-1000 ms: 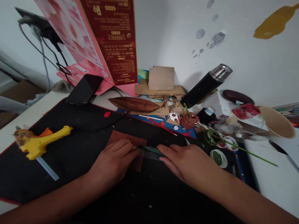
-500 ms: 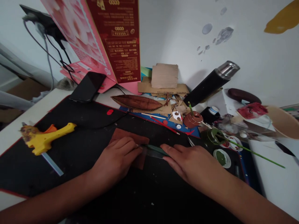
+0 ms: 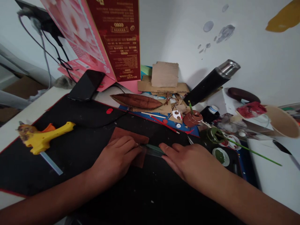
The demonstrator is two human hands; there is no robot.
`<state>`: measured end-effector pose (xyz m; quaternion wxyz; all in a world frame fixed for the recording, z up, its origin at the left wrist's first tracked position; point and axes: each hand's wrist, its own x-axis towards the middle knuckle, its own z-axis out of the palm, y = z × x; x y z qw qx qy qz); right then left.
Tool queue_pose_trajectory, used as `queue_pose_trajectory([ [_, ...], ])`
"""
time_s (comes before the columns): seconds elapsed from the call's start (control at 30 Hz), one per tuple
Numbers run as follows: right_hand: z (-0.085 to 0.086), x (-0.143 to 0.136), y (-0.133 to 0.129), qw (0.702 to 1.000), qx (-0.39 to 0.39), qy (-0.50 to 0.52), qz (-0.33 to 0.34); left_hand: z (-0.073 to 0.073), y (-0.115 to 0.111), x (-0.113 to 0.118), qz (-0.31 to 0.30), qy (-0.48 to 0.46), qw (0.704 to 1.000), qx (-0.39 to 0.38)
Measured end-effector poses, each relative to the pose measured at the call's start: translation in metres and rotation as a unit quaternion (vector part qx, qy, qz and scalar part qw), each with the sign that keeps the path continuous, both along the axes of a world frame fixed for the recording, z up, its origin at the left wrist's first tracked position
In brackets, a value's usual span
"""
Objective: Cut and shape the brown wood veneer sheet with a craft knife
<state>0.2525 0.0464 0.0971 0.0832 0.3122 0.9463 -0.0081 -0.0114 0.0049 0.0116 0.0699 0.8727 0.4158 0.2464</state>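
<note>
A reddish-brown sheet lies on the black mat. My left hand rests on it, fingers curled together and pressing near its middle. A thin green tool with a clear strip along it spans the gap between my hands, its left end over the sheet. Around its right end my right hand is closed, thumb and fingers pinching it. Whether my left fingertips also touch the tool is hard to see.
A yellow glue gun lies at left, a phone behind it. A brown boat-shaped piece and cardboard are at the back. Paint jars, a black flask and a green stick stand or lean at right.
The whole view has shifted slightly. Both hands keep nearly the same places on the sheet and the green tool.
</note>
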Motion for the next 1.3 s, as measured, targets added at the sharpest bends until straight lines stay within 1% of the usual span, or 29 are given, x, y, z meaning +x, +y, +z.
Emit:
queue_pose_trajectory([
  [0.2,0.007,-0.004,0.002,0.996,0.008,-0.074,0.04,0.002,0.0,0.0,-0.002,0.005,1.0,-0.016],
  [0.37,0.009,-0.002,0.002,0.996,0.0,-0.083,0.04,0.002,0.0,0.0,0.001,0.007,1.0,-0.02],
  [0.73,0.001,0.011,-0.002,0.999,0.009,-0.044,0.027,0.004,0.001,0.0,0.002,0.006,1.0,-0.017],
  [0.9,-0.001,0.013,-0.005,1.0,0.02,-0.015,0.01,0.004,0.001,0.0,-0.002,0.002,1.0,-0.016],
  [1.1,-0.002,0.015,-0.003,0.999,-0.013,0.042,-0.02,0.001,0.0,0.0,0.002,-0.007,1.0,-0.019],
  [1.3,0.0,0.019,-0.008,0.997,0.013,0.076,-0.031,0.001,0.0,0.001,0.006,-0.001,1.0,-0.013],
])
